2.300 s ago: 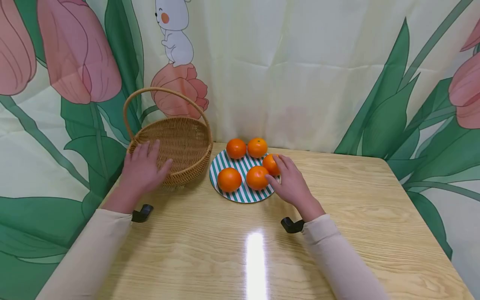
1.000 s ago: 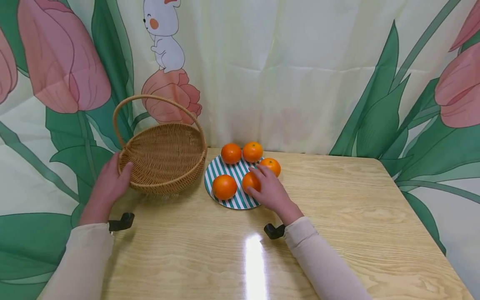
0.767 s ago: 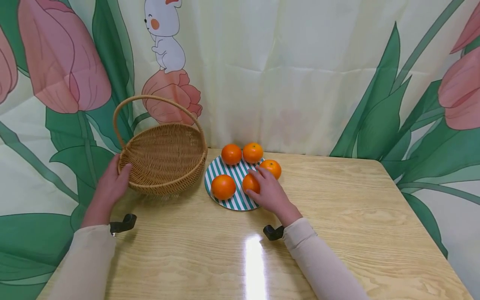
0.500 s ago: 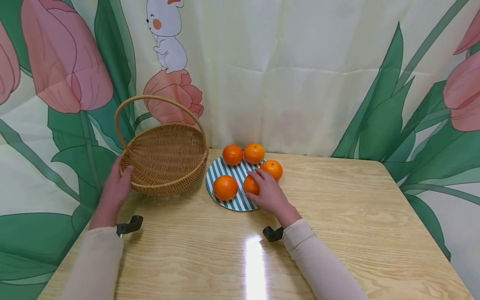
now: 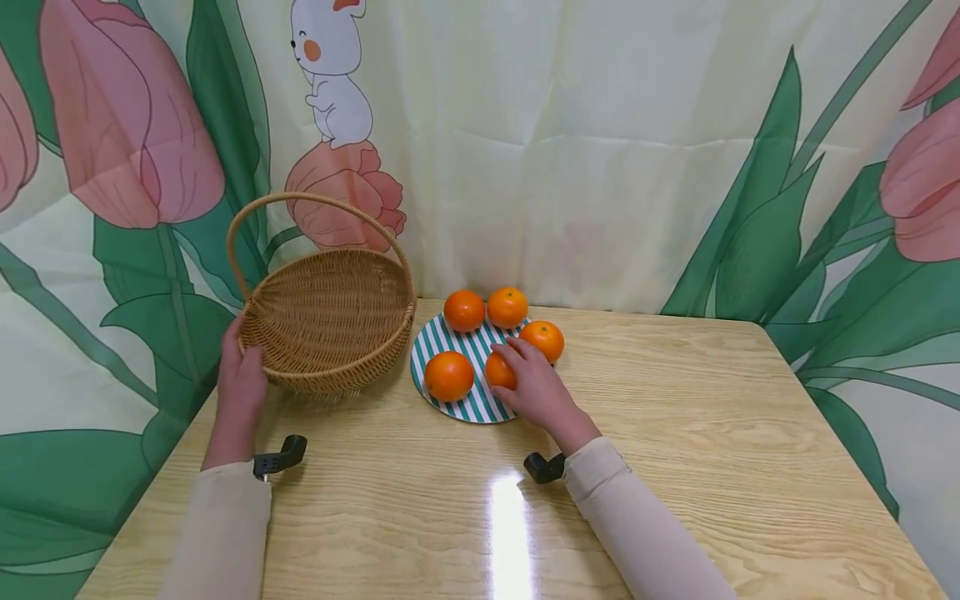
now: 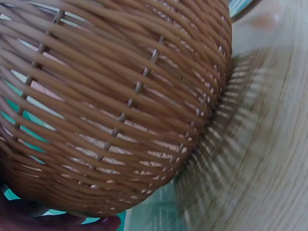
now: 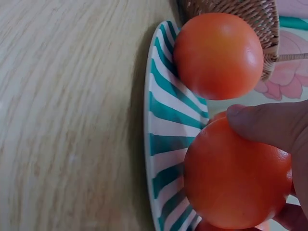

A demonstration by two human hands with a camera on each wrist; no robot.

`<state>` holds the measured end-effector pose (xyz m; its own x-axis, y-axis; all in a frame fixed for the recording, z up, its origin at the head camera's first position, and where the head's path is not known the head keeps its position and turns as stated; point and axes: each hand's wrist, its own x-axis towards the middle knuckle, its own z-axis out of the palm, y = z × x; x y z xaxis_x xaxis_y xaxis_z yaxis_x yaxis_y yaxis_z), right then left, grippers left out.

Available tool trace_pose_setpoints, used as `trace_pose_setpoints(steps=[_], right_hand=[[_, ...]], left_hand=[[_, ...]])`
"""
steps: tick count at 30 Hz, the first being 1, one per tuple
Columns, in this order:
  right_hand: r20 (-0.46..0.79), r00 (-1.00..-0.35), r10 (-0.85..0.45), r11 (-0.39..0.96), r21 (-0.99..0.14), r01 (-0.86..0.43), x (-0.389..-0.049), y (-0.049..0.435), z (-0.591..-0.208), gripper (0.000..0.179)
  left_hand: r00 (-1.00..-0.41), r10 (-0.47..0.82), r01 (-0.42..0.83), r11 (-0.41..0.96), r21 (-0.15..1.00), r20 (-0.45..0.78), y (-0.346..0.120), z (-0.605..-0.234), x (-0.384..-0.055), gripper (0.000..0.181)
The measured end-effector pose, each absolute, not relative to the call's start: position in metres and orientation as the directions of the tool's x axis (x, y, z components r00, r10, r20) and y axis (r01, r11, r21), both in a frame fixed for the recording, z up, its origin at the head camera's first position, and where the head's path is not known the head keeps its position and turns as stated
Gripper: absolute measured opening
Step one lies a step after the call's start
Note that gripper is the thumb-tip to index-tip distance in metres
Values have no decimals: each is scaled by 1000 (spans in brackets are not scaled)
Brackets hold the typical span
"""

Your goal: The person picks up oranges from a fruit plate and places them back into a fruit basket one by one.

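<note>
A brown wicker basket (image 5: 330, 312) with a tall arched handle sits at the table's left rear, tipped so its hollow faces me. My left hand (image 5: 242, 379) grips its left side, thumb in front; in the left wrist view the fingers (image 6: 72, 222) lie against the weave (image 6: 115, 96). My right hand (image 5: 536, 390) holds the front right orange (image 5: 498, 372) on a round green-and-white striped plate (image 5: 474, 410). The right wrist view shows the thumb on top of this orange (image 7: 236, 178), fingers on its far side. Another orange (image 5: 448, 377) lies to its left.
Behind these lie two oranges, one at back left (image 5: 463, 311) and one at back right (image 5: 507, 307); another (image 5: 542, 341) sits at the plate's right edge. A printed curtain (image 5: 600, 167) hangs behind the wooden table (image 5: 675, 433). Each wrist wears a black camera mount (image 5: 285, 454).
My left hand has gone from over the basket's front to its left side, its forearm swinging rightward lately. My right hand has shifted left from the right-edge orange to the front right orange.
</note>
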<state>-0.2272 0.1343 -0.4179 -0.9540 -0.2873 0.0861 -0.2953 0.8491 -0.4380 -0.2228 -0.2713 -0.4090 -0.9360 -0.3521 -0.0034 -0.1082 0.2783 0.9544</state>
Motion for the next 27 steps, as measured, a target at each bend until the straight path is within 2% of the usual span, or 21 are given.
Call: trace_pose_setpoints(steps=[6,27], right_hand=[[143,-940,-310,840,-421,-341,-229,132,-414,64],[323,-890,-320,791,-426,-439,-236,113,-387,64]], left_hand=[[-920,-391,-88,227,970,8,-271,-413,-221,59],[-913,-407,-56,230,972,44,-268,-417,-222,54]])
